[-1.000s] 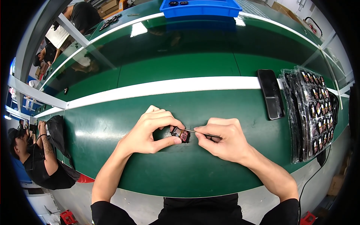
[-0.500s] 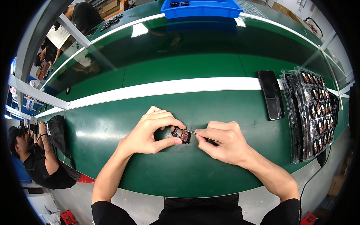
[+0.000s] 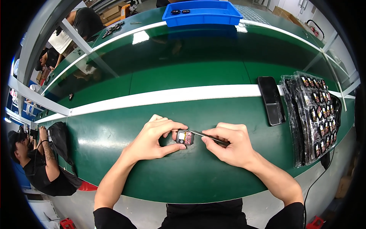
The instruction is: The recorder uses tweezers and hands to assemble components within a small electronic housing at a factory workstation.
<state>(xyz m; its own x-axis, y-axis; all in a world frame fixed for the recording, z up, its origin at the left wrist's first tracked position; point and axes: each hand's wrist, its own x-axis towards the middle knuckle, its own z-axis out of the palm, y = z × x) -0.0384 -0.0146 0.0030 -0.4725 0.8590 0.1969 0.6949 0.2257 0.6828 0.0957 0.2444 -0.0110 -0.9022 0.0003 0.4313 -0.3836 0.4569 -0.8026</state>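
My left hand [image 3: 156, 136] grips a small black smartwatch case [image 3: 184, 137] by its edges, thumb below and index finger above. The case lies face up and uncovered, with a pale rectangle and a reddish circuit board showing inside. In my right hand [image 3: 232, 144] is a pair of dark tweezers [image 3: 209, 137], pinched between thumb and fingers. Their thin tips point left and reach the upper right edge of the case; I cannot tell whether they touch it.
A black phone [image 3: 272, 101] lies right of my hands, beside stacked clear plastic trays [image 3: 310, 118] of small devices. Beyond the white rail [image 3: 164, 96], a blue bin [image 3: 204, 19] holds two black pieces. A co-worker [image 3: 42, 160] sits at the left by a black bag [image 3: 61, 141].
The smartwatch case has turned from tilted to flatter, its inside now facing up more. The tweezers have shifted slightly, and the whole view has moved a little.
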